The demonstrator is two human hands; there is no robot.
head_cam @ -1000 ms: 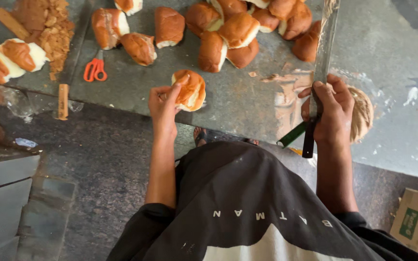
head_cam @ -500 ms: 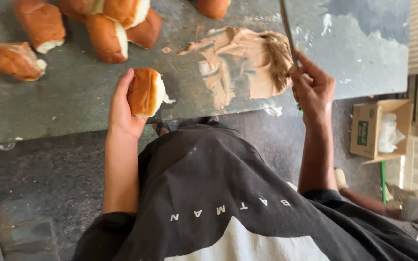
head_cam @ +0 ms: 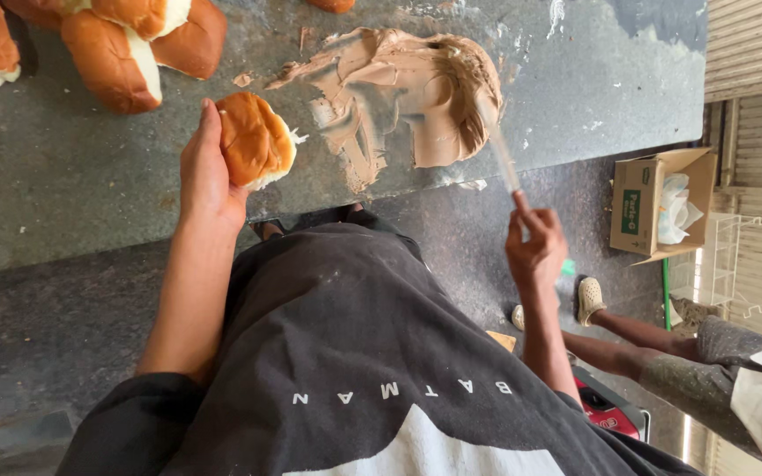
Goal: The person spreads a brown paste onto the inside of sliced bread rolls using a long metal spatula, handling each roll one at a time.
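My left hand [head_cam: 206,172] holds a split golden-brown bun [head_cam: 256,141] with white cream just above the grey stone counter [head_cam: 90,189]. My right hand [head_cam: 535,247] grips the handle of a long flat knife [head_cam: 497,145], whose blade reaches into a mound of light-brown chocolate cream [head_cam: 399,88] spread on the counter. The blade tip is smeared and partly buried in the cream.
More cream-filled buns [head_cam: 125,44] lie at the counter's upper left. An open cardboard box [head_cam: 659,207] with white bags sits on the floor at right. Another person's legs and a sandalled foot [head_cam: 590,300] show at lower right, beside a white wire rack [head_cam: 743,264].
The view has shifted right and closer. My right hand dropped lower and brought the knife blade into the cream mound. My left hand still holds the same bun.
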